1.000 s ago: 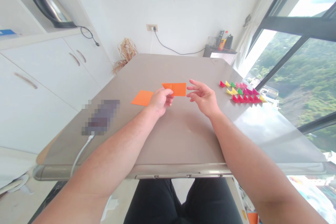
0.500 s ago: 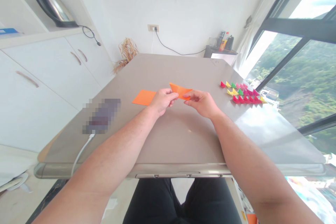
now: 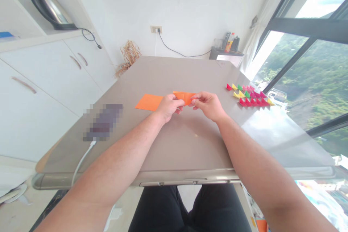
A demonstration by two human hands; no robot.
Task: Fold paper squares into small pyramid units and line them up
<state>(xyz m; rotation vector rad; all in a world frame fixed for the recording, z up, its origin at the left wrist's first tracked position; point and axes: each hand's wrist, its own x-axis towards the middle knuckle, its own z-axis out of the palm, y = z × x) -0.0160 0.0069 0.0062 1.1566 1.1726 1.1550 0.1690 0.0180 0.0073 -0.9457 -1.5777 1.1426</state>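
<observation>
A small folded piece of orange paper [image 3: 185, 96] is held just above the table between my two hands. My left hand [image 3: 170, 108] pinches its left end, thumb on the near face. At the right end, the thumb and fingertips of my right hand [image 3: 206, 104] close on it; part of the paper is hidden behind the fingers. A flat orange sheet [image 3: 148, 102] lies on the table beside my left hand, its right edge covered by that hand. Rows of small folded paper boats [image 3: 252, 102] in red, pink, yellow and green stand at the right.
The grey table [image 3: 174, 145] spreads under my forearms. At its left lies a blurred-out phone-like object [image 3: 104, 121] with a white cable [image 3: 83, 159]. A kettle [image 3: 53, 11] sits on the shelf at left. Windows [image 3: 320, 61] line the right side.
The orange paper's raised left corner has come down, and the piece now looks lower and flatter between my fingers. Both hands keep their grip. The whole view has shifted slightly.
</observation>
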